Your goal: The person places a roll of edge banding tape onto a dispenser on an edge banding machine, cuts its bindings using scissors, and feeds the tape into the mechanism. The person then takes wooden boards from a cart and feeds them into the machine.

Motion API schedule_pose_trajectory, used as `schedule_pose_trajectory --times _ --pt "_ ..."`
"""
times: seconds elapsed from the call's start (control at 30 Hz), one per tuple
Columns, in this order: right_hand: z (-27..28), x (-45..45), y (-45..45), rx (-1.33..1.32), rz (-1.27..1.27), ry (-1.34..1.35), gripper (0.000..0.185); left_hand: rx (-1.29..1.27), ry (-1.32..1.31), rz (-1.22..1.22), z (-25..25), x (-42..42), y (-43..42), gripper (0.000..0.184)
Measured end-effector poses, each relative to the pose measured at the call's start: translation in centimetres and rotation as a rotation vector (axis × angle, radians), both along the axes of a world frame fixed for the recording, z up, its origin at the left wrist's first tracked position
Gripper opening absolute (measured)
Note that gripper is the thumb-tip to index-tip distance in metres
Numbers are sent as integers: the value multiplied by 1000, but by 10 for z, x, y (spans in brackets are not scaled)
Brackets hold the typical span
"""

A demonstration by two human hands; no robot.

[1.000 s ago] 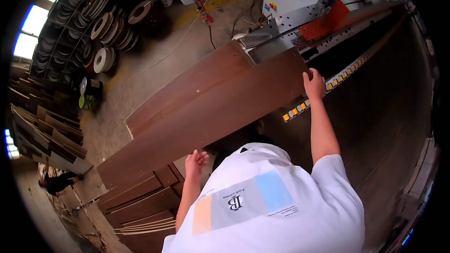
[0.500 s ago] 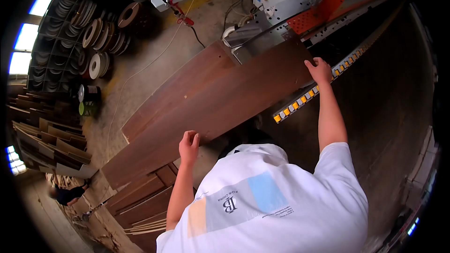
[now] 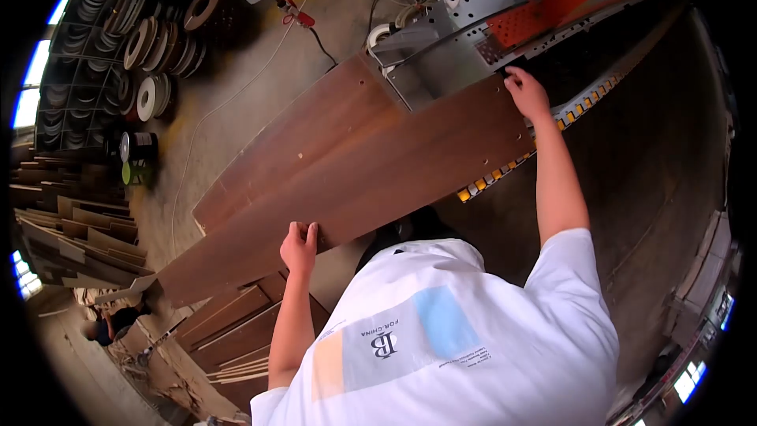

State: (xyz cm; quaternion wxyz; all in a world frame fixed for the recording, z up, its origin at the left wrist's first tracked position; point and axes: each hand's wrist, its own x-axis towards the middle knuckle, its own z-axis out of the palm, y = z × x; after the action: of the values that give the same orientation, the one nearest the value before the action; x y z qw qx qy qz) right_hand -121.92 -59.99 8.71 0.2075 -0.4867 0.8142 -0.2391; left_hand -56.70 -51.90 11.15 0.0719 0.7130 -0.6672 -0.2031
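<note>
A long dark brown wooden board (image 3: 371, 166) lies slantwise in front of me, with small holes near its right end. My left hand (image 3: 299, 246) is closed at its near edge, fingers curled over the top; the thumb side is partly hidden. My right hand (image 3: 527, 93) is at the far right corner of the board, its fingers bent around the end edge. A second brown board (image 3: 303, 134) lies just beyond the first, partly covered by it. The right ends of both boards are beside the metal plate (image 3: 441, 75) of a machine.
An orange machine guard (image 3: 544, 8) is at upper right, with a roller strip (image 3: 505, 173) of yellow and grey below. Reels of edging (image 3: 150, 43) fill racks at left. Stacked brown panels (image 3: 236, 315) lie lower left. A person (image 3: 110, 327) is farther off.
My right hand has moved up along the board's end to its far corner. The board's end has drawn back from the machine, showing more metal plate and the holes. My left hand stays at the near edge.
</note>
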Motion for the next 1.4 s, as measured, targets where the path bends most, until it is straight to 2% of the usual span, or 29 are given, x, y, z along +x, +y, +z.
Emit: schedule_pose_trajectory --times 0.17,0.27,0.47,0.57,0.6,0.67,0.77,0.87,0.9,1.0,1.03,1.13,1.17,1.23,1.33,1.4 --pt "-4 -21 -35 139 185 -64 27 19 33 30 3 -6 4 30" --pt "2 -25 -28 114 90 -2 26 71 14 -21 13 -6 11 33" --pt "2 -20 47 37 -6 -72 24 -140 -81 -367 21 10 34 66" --pt "13 8 98 105 -45 -17 30 -113 -121 -385 27 10 36 76" --pt "13 19 111 73 -109 -107 33 -115 -133 -389 26 10 35 77" --pt "22 42 128 71 -169 39 36 -120 -157 -398 24 10 33 79" --pt "16 59 141 -10 -248 62 38 -139 -159 -417 25 9 34 74" --pt "18 62 145 63 -287 123 40 -129 -19 -511 23 18 46 68" --pt "20 62 149 100 -311 147 41 -185 69 -540 25 21 53 52" --pt "28 71 169 210 -331 210 47 247 322 -280 10 46 89 38" --pt "30 76 179 188 -345 247 46 238 366 -161 14 45 101 26" --pt "16 72 209 242 -371 155 50 546 795 388 -24 77 132 35" --pt "-11 52 228 146 -331 43 50 551 883 547 -26 84 139 39" --pt "-2 57 238 235 -359 105 50 554 1074 826 -29 96 142 47" --pt "2 67 244 282 -362 188 52 407 1321 929 -32 113 132 55" --pt "8 72 237 357 -345 257 54 386 1372 971 -37 117 123 54"
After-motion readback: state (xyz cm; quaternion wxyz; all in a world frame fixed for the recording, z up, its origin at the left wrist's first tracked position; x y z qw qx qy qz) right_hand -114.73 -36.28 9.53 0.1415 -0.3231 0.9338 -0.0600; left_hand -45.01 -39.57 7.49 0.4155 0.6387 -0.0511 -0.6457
